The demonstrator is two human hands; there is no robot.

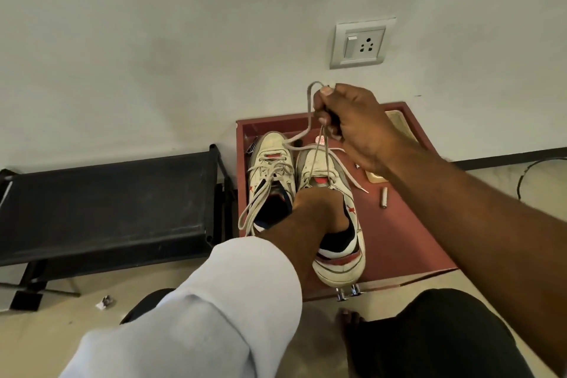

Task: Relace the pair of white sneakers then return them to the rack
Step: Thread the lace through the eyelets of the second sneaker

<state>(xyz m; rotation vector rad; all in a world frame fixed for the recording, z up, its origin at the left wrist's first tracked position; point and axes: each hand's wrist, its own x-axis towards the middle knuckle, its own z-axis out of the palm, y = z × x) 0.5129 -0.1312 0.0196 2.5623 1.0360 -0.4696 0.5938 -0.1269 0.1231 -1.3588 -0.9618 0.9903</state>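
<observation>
Two white sneakers with red and navy trim lie side by side on a dark red drawer point(408, 224). The left sneaker point(270, 172) is laced, its lace ends trailing loose. My left hand point(319, 212) reaches into the opening of the right sneaker point(334, 255), its fingers hidden inside. My right hand point(352, 123) is raised above the toes and pinches the grey-white lace point(310, 107), pulling it up taut from the right sneaker's lower eyelets. One lace end lies across the drawer to the right.
A black shoe rack point(104, 202) stands to the left against the white wall. A small battery point(384, 197) and a beige tray point(399, 126) lie on the drawer. A wall socket point(362, 43) sits above. My knees and a bare foot fill the bottom.
</observation>
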